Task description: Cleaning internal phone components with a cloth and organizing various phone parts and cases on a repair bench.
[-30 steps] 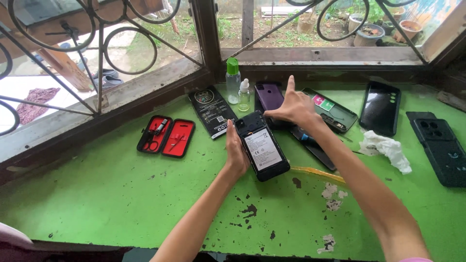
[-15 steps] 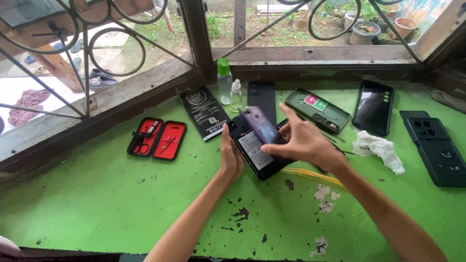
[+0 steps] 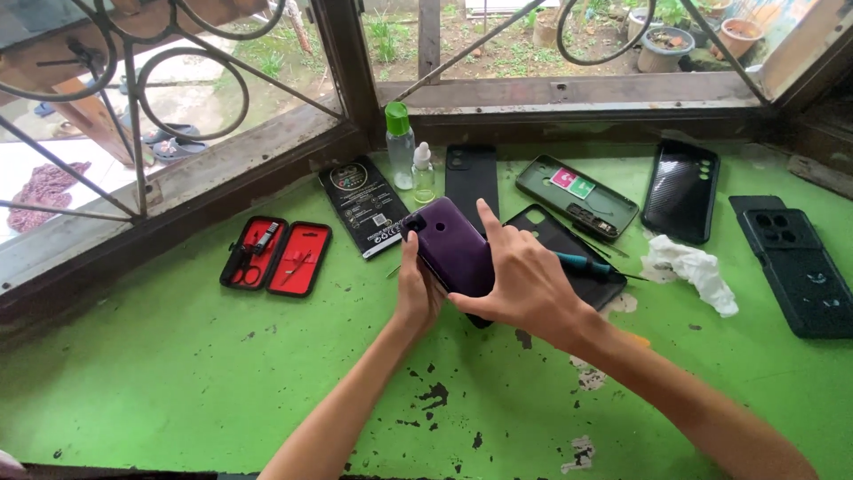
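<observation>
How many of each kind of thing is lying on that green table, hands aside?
Phones, covers and back panels: 6, counting the purple cover both hands hold, left hand, right hand
Bottles: 2
Red tool case, open: 1
Black packet: 1
Teal-handled screwdriver: 1
White crumpled tissue: 1
Total: 12

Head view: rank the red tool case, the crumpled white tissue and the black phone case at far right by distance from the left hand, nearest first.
1. Red tool case, lying open to the left of the left hand.
2. Crumpled white tissue, to the right, past the right hand.
3. Black phone case, at the far right edge.
</observation>
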